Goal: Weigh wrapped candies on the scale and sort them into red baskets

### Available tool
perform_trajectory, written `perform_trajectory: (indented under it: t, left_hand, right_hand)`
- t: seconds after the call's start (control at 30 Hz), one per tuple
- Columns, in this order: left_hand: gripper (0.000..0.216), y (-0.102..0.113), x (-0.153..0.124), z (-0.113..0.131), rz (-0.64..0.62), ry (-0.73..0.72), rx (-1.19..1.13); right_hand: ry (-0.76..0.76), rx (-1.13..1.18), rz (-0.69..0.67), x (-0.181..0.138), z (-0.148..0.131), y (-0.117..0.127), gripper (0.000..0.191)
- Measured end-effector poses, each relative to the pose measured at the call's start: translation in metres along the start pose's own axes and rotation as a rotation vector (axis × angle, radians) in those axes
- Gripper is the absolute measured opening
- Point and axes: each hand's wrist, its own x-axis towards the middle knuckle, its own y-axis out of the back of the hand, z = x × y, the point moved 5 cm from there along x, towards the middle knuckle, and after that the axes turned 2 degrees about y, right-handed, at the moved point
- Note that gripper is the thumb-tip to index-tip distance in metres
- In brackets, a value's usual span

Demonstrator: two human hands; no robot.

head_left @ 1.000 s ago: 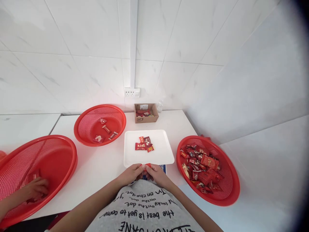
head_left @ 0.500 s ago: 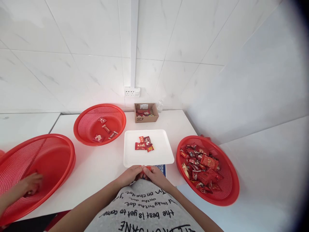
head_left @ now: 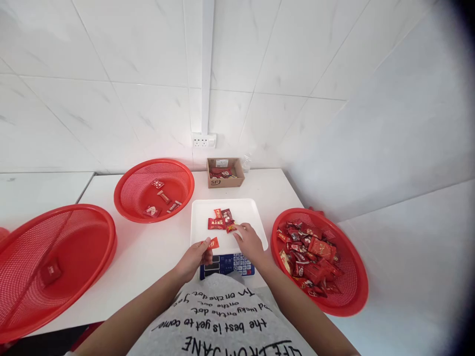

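We have the tray (head_left: 208, 240) at the middle of the counter (head_left: 148, 257), resting on the scale (head_left: 226, 264), with a few packets (head_left: 221, 220) on it. At three o'clock sits a full basket (head_left: 352, 291); at ten o'clock a basket (head_left: 154, 170) with four packets; at nine o'clock a basket (head_left: 92, 222) holding one. The box (head_left: 224, 173) stands at twelve o'clock by the wall.

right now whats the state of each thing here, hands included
left hand: pinching a red candy packet
right hand: over the white tray, fingertips at its candy cluster
right basket: heaped with candy
back basket: few packets
left basket: one packet
cardboard box: open
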Motion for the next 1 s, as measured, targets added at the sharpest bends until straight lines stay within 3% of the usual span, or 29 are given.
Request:
perform_trajectory:
  t: [0.1,0.27,0.57,0.73,0.87,1.0]
  left_hand:
    - [0.043,0.004,-0.001,0.003,0.017,0.013,-0.006]
    - [0.038,0.009,-0.001,0.001,0.052,0.033,-0.04]
    - [0.03,0.006,-0.003,0.001,0.033,0.061,-0.062]
    - [0.033,-0.003,-0.002,-0.002,-0.017,0.088,0.033]
    - [0.044,-0.009,-0.001,-0.002,-0.06,0.048,0.146]
    - [0.047,-0.016,0.001,-0.001,-0.112,-0.002,0.194]
  right_hand:
    - [0.003,-0.149,-0.047,0.012,0.006,-0.002,0.036]
    - [0.061,-0.21,-0.077,0.015,0.0,-0.011,0.034]
    - [0.138,-0.174,-0.069,0.015,-0.008,-0.011,0.013]
    - [0.003,0.202,-0.097,0.01,-0.007,-0.015,0.007]
    - [-0.018,0.652,-0.253,-0.005,-0.023,-0.019,0.016]
    - [0.02,0.748,-0.368,-0.019,-0.038,-0.012,0.024]
